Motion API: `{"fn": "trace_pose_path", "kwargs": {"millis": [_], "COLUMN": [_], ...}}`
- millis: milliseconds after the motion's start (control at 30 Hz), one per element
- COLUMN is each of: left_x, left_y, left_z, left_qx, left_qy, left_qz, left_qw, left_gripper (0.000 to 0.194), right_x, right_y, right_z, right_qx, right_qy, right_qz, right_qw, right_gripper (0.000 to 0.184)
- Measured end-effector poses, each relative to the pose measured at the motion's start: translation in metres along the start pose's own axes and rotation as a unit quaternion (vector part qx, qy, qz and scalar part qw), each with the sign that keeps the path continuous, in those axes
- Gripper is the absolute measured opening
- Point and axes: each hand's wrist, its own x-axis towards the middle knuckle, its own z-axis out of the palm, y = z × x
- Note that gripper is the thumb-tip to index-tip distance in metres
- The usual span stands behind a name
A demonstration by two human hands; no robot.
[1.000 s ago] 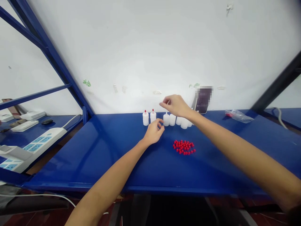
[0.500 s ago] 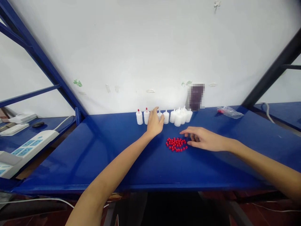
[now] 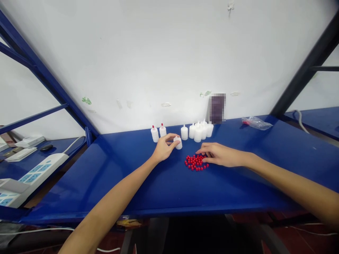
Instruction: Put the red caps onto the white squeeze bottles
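Observation:
My left hand is closed around a small white bottle without a cap, held just above the blue table. My right hand rests on the table with its fingertips pinching at the right edge of a pile of small red caps. Two white bottles with red caps stand at the back, left of my left hand. A cluster of several uncapped white bottles stands behind the pile near the wall.
A blurred dark phone leans against the white wall. A clear plastic bag lies at the back right. White power strips sit on the neighbouring table at left. Blue and black frame posts rise on both sides.
My left hand took an uncapped bottle from the back row and drew it toward me. My right hand came down from the bottles to the red caps and now pinches at them.

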Motion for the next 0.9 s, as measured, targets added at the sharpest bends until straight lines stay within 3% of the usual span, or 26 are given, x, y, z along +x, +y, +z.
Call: {"fn": "trace_pose_path", "kwargs": {"millis": [333,567,767,900], "left_x": [-0.007,-0.005,-0.01,-0.012], "left_y": [0.001,0.0,-0.001,-0.002], "left_z": [-0.004,0.006,0.009,0.008], "left_qx": [0.052,-0.067,-0.076,-0.08], "left_qy": [0.016,-0.096,-0.063,-0.042], "left_qz": [0.043,-0.036,-0.049,-0.06], "left_qw": [0.998,0.993,0.994,0.994], "left_gripper": [0.027,0.032,0.024,0.025], "right_x": [0.004,0.002,0.009,0.02], "right_y": [0.002,0.01,0.022,0.013], "right_z": [0.003,0.001,0.005,0.007], "right_qx": [0.013,-0.034,-0.066,-0.046], "right_qy": [0.013,0.035,0.046,0.087], "right_qz": [0.003,-0.003,-0.011,-0.022], "right_qw": [1.0,0.999,0.997,0.995], "right_gripper": [0.036,0.029,0.027,0.028]}}
